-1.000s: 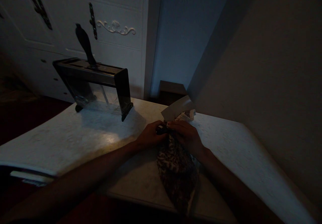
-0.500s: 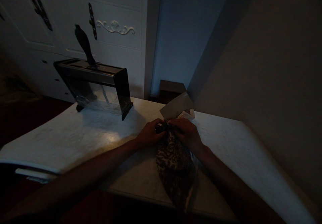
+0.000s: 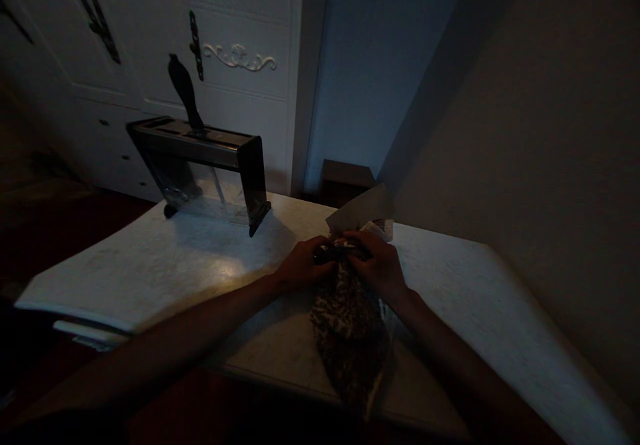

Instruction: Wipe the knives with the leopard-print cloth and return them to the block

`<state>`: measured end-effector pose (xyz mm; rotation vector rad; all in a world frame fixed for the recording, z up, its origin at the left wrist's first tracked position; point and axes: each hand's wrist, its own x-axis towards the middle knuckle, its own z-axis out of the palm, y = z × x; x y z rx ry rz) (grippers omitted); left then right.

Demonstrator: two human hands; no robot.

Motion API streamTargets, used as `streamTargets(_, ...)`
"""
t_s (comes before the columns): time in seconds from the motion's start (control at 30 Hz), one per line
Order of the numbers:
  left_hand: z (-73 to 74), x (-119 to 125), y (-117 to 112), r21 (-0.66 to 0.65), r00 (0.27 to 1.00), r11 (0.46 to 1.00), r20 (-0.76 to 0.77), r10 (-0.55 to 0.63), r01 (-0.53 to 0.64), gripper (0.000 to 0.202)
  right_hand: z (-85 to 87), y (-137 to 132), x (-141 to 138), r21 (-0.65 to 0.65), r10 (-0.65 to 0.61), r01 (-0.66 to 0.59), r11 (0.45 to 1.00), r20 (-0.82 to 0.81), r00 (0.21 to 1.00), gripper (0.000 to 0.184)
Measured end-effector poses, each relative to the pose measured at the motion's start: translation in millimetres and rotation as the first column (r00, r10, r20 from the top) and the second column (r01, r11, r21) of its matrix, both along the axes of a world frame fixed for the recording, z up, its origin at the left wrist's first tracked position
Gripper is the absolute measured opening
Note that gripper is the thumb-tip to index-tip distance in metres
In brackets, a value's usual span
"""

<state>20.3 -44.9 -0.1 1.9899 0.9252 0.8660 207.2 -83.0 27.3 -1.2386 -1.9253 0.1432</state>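
Note:
A brown-and-tan mottled cloth piece (image 3: 350,325) lies on the pale table, its lower tip reaching the front edge. At its narrow, gathered top is a dark band or clip whose kind is too dim to tell. My left hand (image 3: 306,263) is closed on the left side of this dark part, thumb toward me. From the right, my right hand (image 3: 377,261) pinches the same part, fingers curled over it. Just beyond my hands are a flat pale sheet (image 3: 361,210) and a crumpled, printed wrapper (image 3: 381,227).
A black frame with an upright handle and clear panel (image 3: 210,165) stands at the table's back left. Behind it is a white cabinet (image 3: 245,111). A dark box-like piece (image 3: 347,173) sits beyond the table (image 3: 450,278), with a wall on the right. The room is dim.
The view has shifted slightly, so the frame and cabinet appear further right. My right hand has turned a little over the dark part, showing more of it between my hands. Both still grip it.

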Motion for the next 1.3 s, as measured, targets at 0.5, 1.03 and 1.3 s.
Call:
streamTargets(0.5,4.3,-0.2,5.5,-0.076,0.994,0.996,0.104,0.045,-0.037,0.039,-9.4,4.2,16.6,-0.043,0.010,-0.005,0.999,0.114,0.993,0.032)
streamTargets(1.03,-2.2,-4.0,10.8,0.036,1.000,0.999,-0.022,-0.017,0.017,0.034,-11.2,-1.2,12.5,0.239,-0.090,0.091,0.967,-0.015,0.996,0.025)
streamTargets(1.3,2.7,-5.0,5.4,0.062,0.997,0.997,-0.064,-0.047,0.051,0.037,-12.9,0.8,12.8,0.142,-0.197,0.236,0.961,-0.242,0.950,0.024)
